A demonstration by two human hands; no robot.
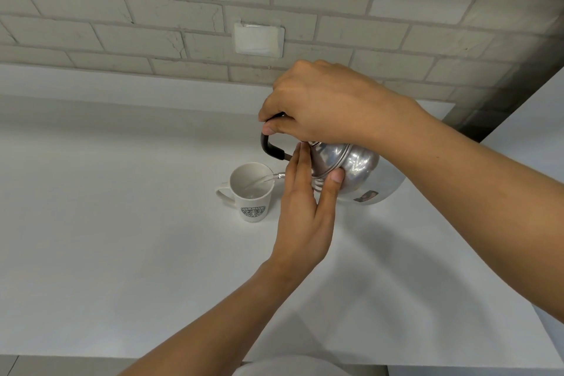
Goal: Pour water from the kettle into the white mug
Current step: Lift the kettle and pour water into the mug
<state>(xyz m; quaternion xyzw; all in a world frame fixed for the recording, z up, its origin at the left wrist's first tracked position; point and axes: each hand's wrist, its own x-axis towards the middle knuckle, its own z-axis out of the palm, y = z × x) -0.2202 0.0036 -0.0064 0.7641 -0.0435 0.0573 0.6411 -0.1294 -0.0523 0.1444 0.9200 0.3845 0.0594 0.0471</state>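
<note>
The right hand [323, 104] covers the top of the kettle's [357, 165] handle and its lid. The left hand [305, 210] hides the base of the spout and part of the kettle's front. The mug's [248, 192] water level is too faint to judge, and its logo text is too small to read. Both forearms are cut off by the frame's edges.

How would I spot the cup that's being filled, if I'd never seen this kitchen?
Start at the wide white countertop below the pale brick wall. Left of the tilted shiny steel kettle stands a small white ceramic mug. It alone has a round green logo, a handle pointing left, and water streaming in.
</note>
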